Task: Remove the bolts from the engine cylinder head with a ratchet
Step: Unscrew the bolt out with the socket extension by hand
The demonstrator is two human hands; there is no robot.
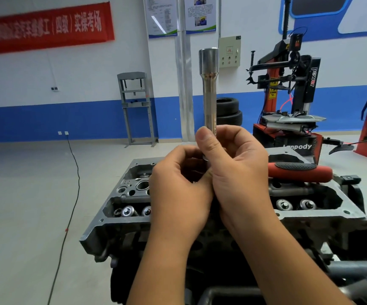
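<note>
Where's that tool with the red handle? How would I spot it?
Find the big grey engine cylinder head in the middle of the workshop. On its far right edge, just past the right hand, lies the ratchet. It is the only thing on the engine with a red handle and a black rubber grip; the shiny socket extension held upright is plain metal.

The socket (209,89) is polished, mirror-bright steel. The cylinder head (120,208) is dull grey cast metal, rough-grained, with shiny valve caps (127,211). The ratchet handle (299,171) looks like matt red plastic with a black textured rubber inlay.
</note>
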